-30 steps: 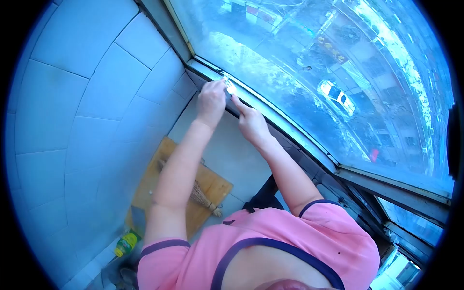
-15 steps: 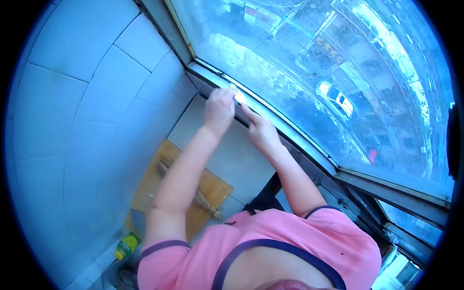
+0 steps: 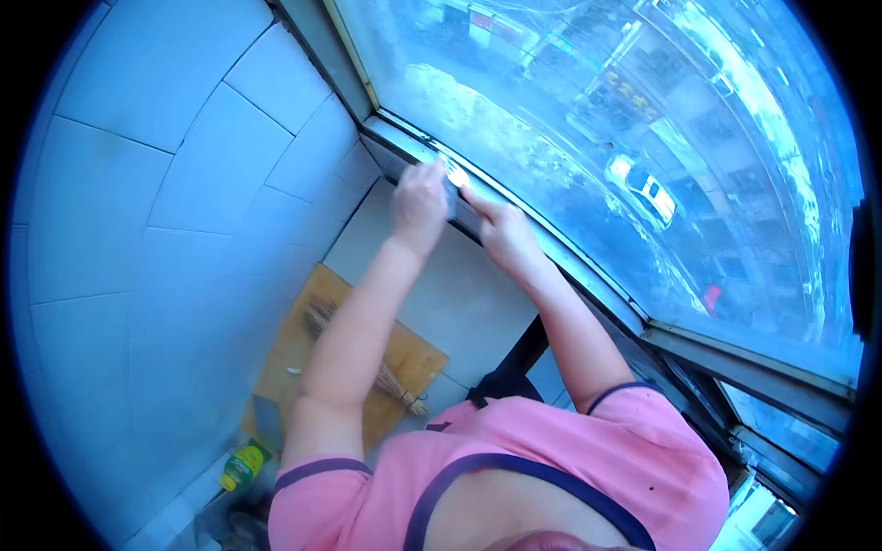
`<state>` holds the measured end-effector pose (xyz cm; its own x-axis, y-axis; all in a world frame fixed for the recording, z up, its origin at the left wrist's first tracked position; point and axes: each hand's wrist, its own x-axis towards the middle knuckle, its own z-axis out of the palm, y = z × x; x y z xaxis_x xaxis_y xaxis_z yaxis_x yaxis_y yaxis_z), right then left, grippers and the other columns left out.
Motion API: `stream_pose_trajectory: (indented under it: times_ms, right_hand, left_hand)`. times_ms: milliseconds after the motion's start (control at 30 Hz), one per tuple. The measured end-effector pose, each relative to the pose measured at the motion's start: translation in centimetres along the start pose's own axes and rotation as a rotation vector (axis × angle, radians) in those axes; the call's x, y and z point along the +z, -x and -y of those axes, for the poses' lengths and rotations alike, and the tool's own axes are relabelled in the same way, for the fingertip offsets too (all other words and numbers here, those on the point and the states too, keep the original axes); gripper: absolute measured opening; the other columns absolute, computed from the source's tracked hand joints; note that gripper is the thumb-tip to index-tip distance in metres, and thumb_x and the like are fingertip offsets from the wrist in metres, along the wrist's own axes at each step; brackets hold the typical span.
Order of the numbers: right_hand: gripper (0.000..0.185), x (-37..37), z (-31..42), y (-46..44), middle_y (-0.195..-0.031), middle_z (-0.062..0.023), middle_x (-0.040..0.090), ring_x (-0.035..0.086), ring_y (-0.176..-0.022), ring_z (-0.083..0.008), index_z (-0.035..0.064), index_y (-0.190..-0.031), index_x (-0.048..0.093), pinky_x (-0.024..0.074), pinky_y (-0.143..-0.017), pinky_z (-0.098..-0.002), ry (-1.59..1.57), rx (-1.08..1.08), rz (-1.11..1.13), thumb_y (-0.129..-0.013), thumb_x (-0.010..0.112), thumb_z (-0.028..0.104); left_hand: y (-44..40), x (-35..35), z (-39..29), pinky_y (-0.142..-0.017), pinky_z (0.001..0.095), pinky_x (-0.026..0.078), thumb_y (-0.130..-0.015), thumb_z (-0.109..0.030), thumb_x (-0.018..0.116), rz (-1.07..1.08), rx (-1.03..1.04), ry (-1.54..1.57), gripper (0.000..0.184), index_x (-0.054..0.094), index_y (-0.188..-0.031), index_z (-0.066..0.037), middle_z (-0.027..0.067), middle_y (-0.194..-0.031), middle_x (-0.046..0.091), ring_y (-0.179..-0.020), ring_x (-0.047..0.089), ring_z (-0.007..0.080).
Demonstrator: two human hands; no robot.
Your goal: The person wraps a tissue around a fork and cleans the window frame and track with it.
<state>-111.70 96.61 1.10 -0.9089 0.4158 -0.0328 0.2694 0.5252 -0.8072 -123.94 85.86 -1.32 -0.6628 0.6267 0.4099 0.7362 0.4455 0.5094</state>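
Bright shiny piece [image 3: 457, 174] is btwn the two hands, by the lower window frame [image 3: 542, 246]; exact ID unclear. L hand [image 3: 420, 204]: fingers curled right next to it, blurred, can't tell what they grip. R hand [image 3: 508, 234]: index finger stretched out to the piece, can't tell if the rest grasp anything. Below, L forearm crosses over wooden board [image 3: 418, 354] w/ dry straw bundle [image 3: 401, 387] on it. Yellow-green bottle [image 3: 243, 466] near L elbow side.

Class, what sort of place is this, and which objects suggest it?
Probably a kitchen corner, judging by the pale, rectangular-tiled wall, the tan wooden board resembling a chopping board, and the yellow-and-green plastic bottle, possibly dish soap.
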Motion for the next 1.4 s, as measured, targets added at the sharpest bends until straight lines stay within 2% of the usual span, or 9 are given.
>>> stream_pose_trajectory:
  times_ms: [200,333,433,800,867,933,1167,1267,1400]
  right_hand:
    - [0.043,0.1,0.2,0.1,-0.096,-0.0258,0.062,0.061,-0.088,-0.0420,0.0138,-0.125,0.060,0.0475,-0.080,-0.0448,0.004,-0.107,-0.074,-0.086,0.044,0.005]
    - [0.040,-0.4,2.5,-0.9,-0.106,-0.0259,0.061,0.061,-0.097,-0.0398,0.0104,-0.124,0.060,0.0472,-0.088,-0.0379,0.022,0.179,0.089,-0.087,0.045,0.003]
    - [0.043,3.0,1.3,-3.5,-0.092,-0.0277,0.062,0.060,-0.086,-0.0426,0.0130,-0.125,0.059,0.0463,-0.078,-0.0476,-0.011,-0.065,-0.020,-0.086,0.042,0.005]
    - [0.047,2.5,2.1,-3.1,-0.091,-0.0282,0.062,0.061,-0.086,-0.0420,0.0121,-0.127,0.057,0.0469,-0.079,-0.0460,0.020,0.008,0.022,-0.084,0.042,0.002]
    - [0.045,2.6,2.2,-3.3,-0.093,-0.0293,0.061,0.060,-0.087,-0.0424,0.0106,-0.126,0.058,0.0471,-0.080,-0.0455,0.014,0.010,0.032,-0.084,0.042,0.002]
    - [0.044,2.1,2.1,-2.2,-0.109,-0.0266,0.060,0.061,-0.100,-0.0380,0.0088,-0.125,0.058,0.0465,-0.088,-0.0347,0.049,0.034,0.016,-0.086,0.042,-0.001]
    - [0.039,2.0,3.1,-3.6,-0.114,-0.0250,0.060,0.060,-0.106,-0.0367,0.0059,-0.124,0.058,0.0454,-0.092,-0.0344,-0.043,0.093,0.067,-0.089,0.044,0.001]
    - [0.043,1.7,1.3,-2.1,-0.099,-0.0294,0.061,0.061,-0.090,-0.0420,0.0072,-0.125,0.058,0.0472,-0.083,-0.0436,0.047,-0.025,-0.008,-0.085,0.043,0.002]
    - [0.045,0.6,0.8,-1.4,-0.100,-0.0288,0.061,0.061,-0.093,-0.0417,0.0097,-0.126,0.058,0.0469,-0.085,-0.0423,0.010,0.025,0.036,-0.084,0.043,0.002]
  left_hand:
    - [-0.3,-1.3,-1.5,-0.085,0.0417,0.047,-0.080,-0.002,0.058,0.148,-0.090,0.035,0.019,0.060,-0.099,-0.001,0.0165,-0.100,0.063,-0.095,0.059,0.0335]
    - [-0.6,-0.8,-0.1,-0.087,0.0422,0.047,-0.080,0.000,0.057,0.005,-0.094,0.057,0.026,0.059,-0.106,-0.001,0.0163,-0.103,0.063,-0.098,0.059,0.0341]
    - [-2.4,-1.2,2.8,-0.086,0.0420,0.047,-0.078,0.001,0.057,-0.031,-0.037,-0.003,0.027,0.061,-0.104,0.000,0.0168,-0.100,0.064,-0.097,0.059,0.0349]
    - [-2.1,-1.1,2.7,-0.082,0.0417,0.048,-0.076,0.005,0.059,-0.045,0.012,0.031,0.022,0.063,-0.096,-0.001,0.0147,-0.098,0.065,-0.090,0.060,0.0326]
    - [-2.4,-1.3,2.8,-0.081,0.0420,0.048,-0.076,0.005,0.058,-0.028,-0.010,0.004,0.021,0.063,-0.095,-0.001,0.0146,-0.098,0.065,-0.089,0.060,0.0327]
    - [-1.8,-1.3,1.7,-0.081,0.0412,0.048,-0.081,-0.002,0.054,0.017,-0.025,0.001,0.014,0.063,-0.092,-0.004,0.0134,-0.094,0.064,-0.091,0.059,0.0316]
    - [-2.4,-1.6,2.2,-0.083,0.0411,0.048,-0.079,0.003,0.054,-0.006,-0.055,0.018,0.018,0.064,-0.093,-0.001,0.0148,-0.098,0.064,-0.092,0.058,0.0331]
    - [-1.5,-1.1,1.1,-0.083,0.0409,0.048,-0.078,0.003,0.055,0.014,-0.042,0.043,0.018,0.064,-0.093,-0.001,0.0142,-0.098,0.064,-0.092,0.059,0.0326]
    - [-0.6,-0.2,0.5,-0.084,0.0410,0.048,-0.076,0.005,0.056,-0.033,-0.006,0.103,0.023,0.063,-0.097,-0.003,0.0147,-0.099,0.064,-0.093,0.059,0.0319]
